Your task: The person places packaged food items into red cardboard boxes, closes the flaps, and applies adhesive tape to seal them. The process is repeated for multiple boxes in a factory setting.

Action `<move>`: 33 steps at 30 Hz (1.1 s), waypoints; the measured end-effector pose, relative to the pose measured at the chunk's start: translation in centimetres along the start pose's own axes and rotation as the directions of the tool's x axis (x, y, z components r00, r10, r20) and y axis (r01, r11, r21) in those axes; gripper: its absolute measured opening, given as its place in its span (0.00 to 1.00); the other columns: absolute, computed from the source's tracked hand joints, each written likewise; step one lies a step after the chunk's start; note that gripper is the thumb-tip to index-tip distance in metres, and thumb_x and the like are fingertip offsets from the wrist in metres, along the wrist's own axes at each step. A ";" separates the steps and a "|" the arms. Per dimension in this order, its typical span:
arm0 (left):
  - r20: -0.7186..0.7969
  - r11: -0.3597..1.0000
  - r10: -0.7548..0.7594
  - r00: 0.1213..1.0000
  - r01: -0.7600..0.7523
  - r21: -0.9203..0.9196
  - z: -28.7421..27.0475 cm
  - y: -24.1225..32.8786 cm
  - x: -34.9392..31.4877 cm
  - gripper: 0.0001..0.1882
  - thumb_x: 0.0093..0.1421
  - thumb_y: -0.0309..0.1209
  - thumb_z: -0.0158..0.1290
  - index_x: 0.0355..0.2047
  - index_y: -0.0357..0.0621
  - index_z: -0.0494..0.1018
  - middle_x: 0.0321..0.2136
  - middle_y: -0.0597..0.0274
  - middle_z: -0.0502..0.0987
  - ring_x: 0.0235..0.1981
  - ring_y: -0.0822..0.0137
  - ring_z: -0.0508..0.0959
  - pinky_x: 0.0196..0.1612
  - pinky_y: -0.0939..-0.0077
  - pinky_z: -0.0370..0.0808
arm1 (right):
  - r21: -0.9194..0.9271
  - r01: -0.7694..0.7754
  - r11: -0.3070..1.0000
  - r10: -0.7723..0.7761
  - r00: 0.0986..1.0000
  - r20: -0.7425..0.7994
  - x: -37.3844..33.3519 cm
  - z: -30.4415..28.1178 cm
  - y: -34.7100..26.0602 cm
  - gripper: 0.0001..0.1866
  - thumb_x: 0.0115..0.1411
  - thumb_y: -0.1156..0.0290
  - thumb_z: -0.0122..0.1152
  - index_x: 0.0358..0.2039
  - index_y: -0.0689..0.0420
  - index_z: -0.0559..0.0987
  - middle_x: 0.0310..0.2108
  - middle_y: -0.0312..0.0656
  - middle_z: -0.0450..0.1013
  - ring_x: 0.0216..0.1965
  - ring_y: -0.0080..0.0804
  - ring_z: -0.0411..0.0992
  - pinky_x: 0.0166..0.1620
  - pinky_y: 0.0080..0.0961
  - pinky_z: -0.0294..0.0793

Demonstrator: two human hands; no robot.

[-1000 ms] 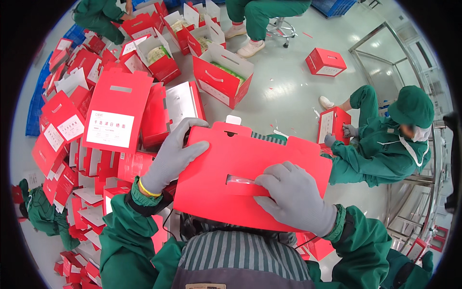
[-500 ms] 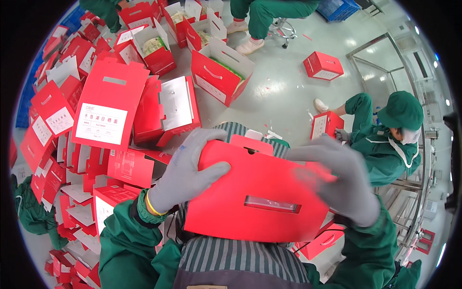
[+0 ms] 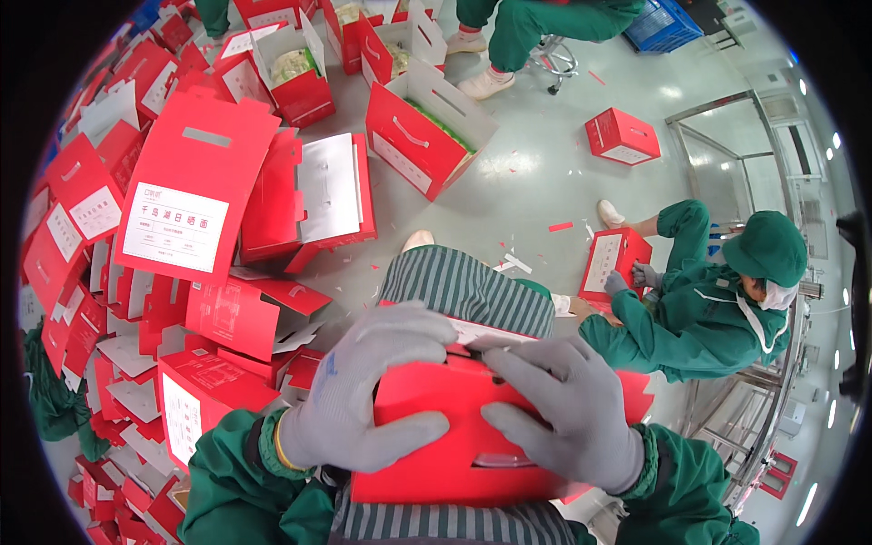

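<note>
A red cardboard gift box (image 3: 418,477) rests on my lap, its top panel facing me, with a slot (image 3: 504,460) cut near the close edge. My gloved left hand (image 3: 359,395) grips its left part, thumb on the top and fingers over the far edge. My gloved right hand (image 3: 563,409) holds it right of the middle, thumb on the top panel and fingertips at the far edge. The two hands' fingertips come near each other along that far edge, where a flap seam shows. The box's underside is hidden.
Red boxes (image 3: 191,200) pile up on the left, some open. Filled open boxes (image 3: 427,136) stand ahead. A person in green (image 3: 727,300) at the right handles another red box (image 3: 610,263). A metal frame (image 3: 772,163), blue crate (image 3: 663,25) and paper scraps (image 3: 518,263) are beyond.
My right hand has come left and in from the box's right side to its far edge. The box has tilted and sits lower in view. My left hand keeps its hold.
</note>
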State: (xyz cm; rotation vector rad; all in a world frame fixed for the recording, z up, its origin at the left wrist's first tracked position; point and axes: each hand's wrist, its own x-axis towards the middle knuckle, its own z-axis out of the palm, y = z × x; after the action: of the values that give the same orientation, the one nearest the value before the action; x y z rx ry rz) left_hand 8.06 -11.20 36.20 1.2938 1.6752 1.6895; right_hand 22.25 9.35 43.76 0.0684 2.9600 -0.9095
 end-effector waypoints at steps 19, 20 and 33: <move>0.063 0.991 -0.120 0.991 0.116 0.064 -1.3 -0.1 1.1 0.23 0.45 0.21 0.66 0.43 0.37 0.75 0.42 0.46 0.80 0.43 0.51 0.79 0.50 0.57 0.77 | -0.203 -0.001 0.979 0.000 1.000 -0.004 0.1 0.4 1.1 0.25 0.52 0.57 0.74 0.50 0.50 0.84 0.37 0.33 0.73 0.37 0.30 0.73 0.38 0.29 0.72; 0.069 0.990 -0.127 0.989 0.122 0.074 -1.4 -0.1 1.2 0.23 0.44 0.21 0.66 0.43 0.37 0.75 0.42 0.47 0.80 0.43 0.52 0.80 0.50 0.58 0.77 | -0.201 -0.008 0.980 0.005 1.000 -0.012 -0.2 0.1 1.3 0.25 0.51 0.57 0.75 0.50 0.50 0.84 0.35 0.32 0.74 0.35 0.30 0.73 0.37 0.29 0.72; 0.095 0.971 -0.223 0.970 0.212 0.108 -1.3 0.7 2.0 0.21 0.48 0.28 0.69 0.44 0.42 0.81 0.44 0.55 0.81 0.43 0.52 0.80 0.48 0.61 0.76 | -0.013 -0.047 0.999 0.047 0.999 -0.005 -0.7 -0.1 2.2 0.23 0.50 0.61 0.75 0.48 0.50 0.85 0.28 0.31 0.74 0.30 0.29 0.73 0.31 0.30 0.70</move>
State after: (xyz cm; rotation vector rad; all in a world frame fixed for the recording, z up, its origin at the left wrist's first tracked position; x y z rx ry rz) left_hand 6.29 -10.40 37.68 1.1722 1.7833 1.4033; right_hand 23.11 11.17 42.68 0.1399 2.9550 -0.8849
